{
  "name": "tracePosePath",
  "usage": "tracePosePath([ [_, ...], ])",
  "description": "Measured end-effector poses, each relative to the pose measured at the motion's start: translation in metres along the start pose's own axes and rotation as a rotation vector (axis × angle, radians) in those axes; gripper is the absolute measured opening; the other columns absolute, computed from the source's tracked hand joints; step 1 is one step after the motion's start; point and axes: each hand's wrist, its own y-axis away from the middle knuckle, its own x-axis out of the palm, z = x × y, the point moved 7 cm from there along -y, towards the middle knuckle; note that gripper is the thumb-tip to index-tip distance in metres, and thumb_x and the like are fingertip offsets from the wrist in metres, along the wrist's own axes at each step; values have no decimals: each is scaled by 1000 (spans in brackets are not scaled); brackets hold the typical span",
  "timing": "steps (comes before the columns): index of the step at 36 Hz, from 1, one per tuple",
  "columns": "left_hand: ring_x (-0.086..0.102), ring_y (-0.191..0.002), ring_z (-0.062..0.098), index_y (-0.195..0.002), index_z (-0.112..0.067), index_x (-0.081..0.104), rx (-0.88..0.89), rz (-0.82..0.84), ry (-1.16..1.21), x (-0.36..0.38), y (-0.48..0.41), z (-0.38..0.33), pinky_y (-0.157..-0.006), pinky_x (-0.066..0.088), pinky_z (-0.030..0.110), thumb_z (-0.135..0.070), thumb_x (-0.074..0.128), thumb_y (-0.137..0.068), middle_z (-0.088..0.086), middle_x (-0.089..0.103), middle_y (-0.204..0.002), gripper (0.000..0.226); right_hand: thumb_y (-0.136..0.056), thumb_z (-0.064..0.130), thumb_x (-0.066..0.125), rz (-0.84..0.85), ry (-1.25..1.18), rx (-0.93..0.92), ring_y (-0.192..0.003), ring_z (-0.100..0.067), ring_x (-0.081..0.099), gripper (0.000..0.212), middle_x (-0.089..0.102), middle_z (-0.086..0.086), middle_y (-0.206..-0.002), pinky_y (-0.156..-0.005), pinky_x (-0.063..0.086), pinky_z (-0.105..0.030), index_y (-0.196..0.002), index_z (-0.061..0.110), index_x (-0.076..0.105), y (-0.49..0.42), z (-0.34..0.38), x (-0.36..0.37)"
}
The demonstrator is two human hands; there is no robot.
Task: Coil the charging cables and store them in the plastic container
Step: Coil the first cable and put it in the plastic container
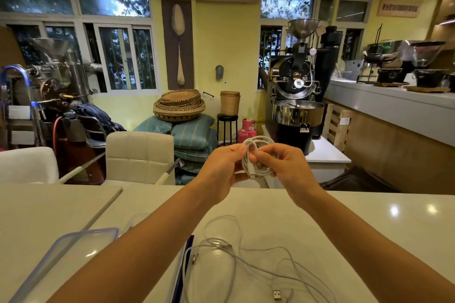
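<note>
White charging cable [248, 162], wound into a small coil, is held above the counter [369, 229] between both hands. The left hand [221, 167] pinches one side of the loops, and the right hand [285, 165] curls its fingers round the other, with a plug hanging below. It looks light, limp and springy, so the loops would likely spring open unless gripped across the whole bundle. Loose cables [219, 241] lie tangled on the counter beside a blue-rimmed plastic lid [86, 231]; they are probably best taken up near a plug
</note>
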Motion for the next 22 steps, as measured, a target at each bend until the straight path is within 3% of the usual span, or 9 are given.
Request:
tracePosePath([
  [4,63,-71,15,-80,-12,65,7,-17,-20,-4,0,0,-68,53,27,-19,38,-96,1,67,-69,32,-82,9,60,-39,187,-149,-71,-5,59,13,64,4,-73,-64,49,-4,-76,18,68,3,7,1],
  [8,63,-60,8,-78,-16,66,40,-3,-26,-6,0,-3,-64,51,25,-18,39,-95,-8,66,-52,32,-85,7,58,-131,419,-316,-81,-13,57,18,68,-15,-93,-70,45,-5,-99,-1,65,11,13,4],
  [12,61,-59,8,-82,-21,67,68,-16,-28,-9,1,-6,-64,52,26,-19,40,-94,-6,64,-53,30,-84,3,57,-178,433,-402,-93,-15,56,21,67,-21,-103,-82,45,-20,-104,-3,62,16,22,10],
  [15,60,-58,7,-79,-25,68,96,-17,-66,-10,2,-9,-65,52,26,-18,40,-94,-9,64,-50,32,-85,3,55,-193,444,-414,-96,-14,52,18,64,-20,-107,-83,41,-15,-102,-3,60,16,21,15],
  [18,58,-59,9,-77,-25,68,110,-17,-92,-12,2,-10,-65,52,26,-16,40,-94,-9,62,-48,34,-87,4,54,-178,397,-406,-92,-16,53,12,59,-13,-102,-79,47,-16,-96,11,52,15,17,18],
  [20,57,-57,8,-80,-24,68,102,-29,-102,-16,3,-8,-61,51,24,-16,40,-95,-10,61,-48,33,-86,6,56,-159,352,-375,-83,-19,58,31,53,5,-91,-70,54,-23,-87,29,36,13,13,18],
  [22,57,-56,8,-83,-24,68,88,-47,-111,-20,3,-4,-58,51,22,-17,40,-95,-9,60,-49,31,-84,7,59,-141,364,-347,-74,-17,60,38,48,15,-81,-62,52,-17,-86,32,31,10,11,18],
])
